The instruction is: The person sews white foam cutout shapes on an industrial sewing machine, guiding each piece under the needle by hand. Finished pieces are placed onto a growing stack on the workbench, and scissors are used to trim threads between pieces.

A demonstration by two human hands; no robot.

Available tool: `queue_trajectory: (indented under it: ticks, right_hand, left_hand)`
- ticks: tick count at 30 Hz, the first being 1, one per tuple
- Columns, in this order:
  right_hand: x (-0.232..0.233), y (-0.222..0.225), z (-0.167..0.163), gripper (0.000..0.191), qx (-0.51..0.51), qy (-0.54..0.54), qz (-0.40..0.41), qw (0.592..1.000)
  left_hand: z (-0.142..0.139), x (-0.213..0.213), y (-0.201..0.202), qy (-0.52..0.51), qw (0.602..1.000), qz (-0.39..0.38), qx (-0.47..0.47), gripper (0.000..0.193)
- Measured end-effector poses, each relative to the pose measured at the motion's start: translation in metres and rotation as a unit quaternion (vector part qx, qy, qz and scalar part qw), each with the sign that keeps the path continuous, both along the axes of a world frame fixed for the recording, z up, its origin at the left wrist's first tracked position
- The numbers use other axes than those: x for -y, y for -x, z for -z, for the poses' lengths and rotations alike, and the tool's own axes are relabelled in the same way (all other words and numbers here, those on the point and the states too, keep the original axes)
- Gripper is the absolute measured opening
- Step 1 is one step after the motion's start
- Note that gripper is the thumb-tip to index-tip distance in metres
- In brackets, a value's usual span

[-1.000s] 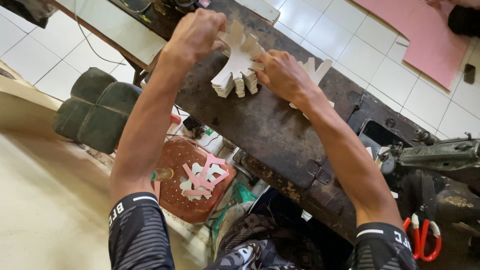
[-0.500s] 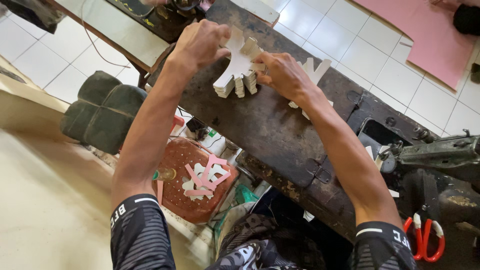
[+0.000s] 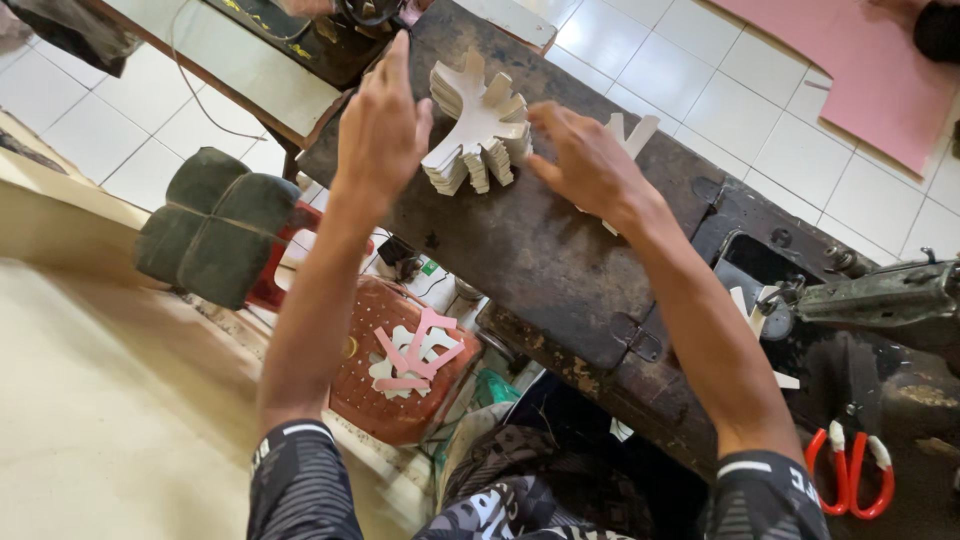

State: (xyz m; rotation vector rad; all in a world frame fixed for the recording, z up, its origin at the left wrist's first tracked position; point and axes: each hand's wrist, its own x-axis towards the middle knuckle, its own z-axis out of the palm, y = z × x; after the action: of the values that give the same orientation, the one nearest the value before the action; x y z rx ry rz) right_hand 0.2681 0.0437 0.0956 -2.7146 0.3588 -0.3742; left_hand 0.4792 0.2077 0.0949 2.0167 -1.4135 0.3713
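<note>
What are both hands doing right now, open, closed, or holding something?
Left hand: open, fingers up, beside the stack of white cut-out pieces, gripping nothing.
Right hand: open, fingertips at the stack's other side, not closed on it.

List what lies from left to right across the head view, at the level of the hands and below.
Dark green cushion → left hand → stack of cream cut-out pieces → right hand → sewing machine, with the red-handled scissors below it.

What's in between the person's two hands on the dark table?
In the head view, a stack of cream cut-out pieces sits between the left hand and the right hand, on the dark table.
</note>
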Motion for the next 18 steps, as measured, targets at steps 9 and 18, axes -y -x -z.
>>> queue_trajectory:
  ticks: [9, 18]
  right_hand:
    - [-0.045, 0.232, -0.014, 0.048, 0.032, 0.036, 0.148, 0.988]
    - [-0.09, 0.464, 0.029, 0.041, 0.032, 0.041, 0.358, 0.932]
  left_hand:
    - [0.016, -0.013, 0.204, 0.109, 0.975, 0.166, -0.103, 0.021]
    - [0.037, -0.007, 0.194, 0.128, 0.967, -0.203, 0.086, 0.092]
